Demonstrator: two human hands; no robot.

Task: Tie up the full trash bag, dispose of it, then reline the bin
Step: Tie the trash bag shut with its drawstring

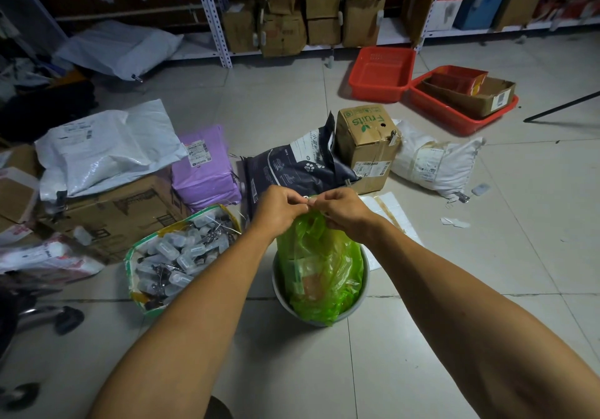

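— Your left hand and right hand — where were they?
— Together, both pinching the gathered top of the green trash bag.
— And the bag?
— Upright in the grey bin on the tiled floor.

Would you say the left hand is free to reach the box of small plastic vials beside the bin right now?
Probably not at once: the left hand pinches the gathered top of the green trash bag together with the right hand. The vial box sits open, just left of the bin, unobstructed.
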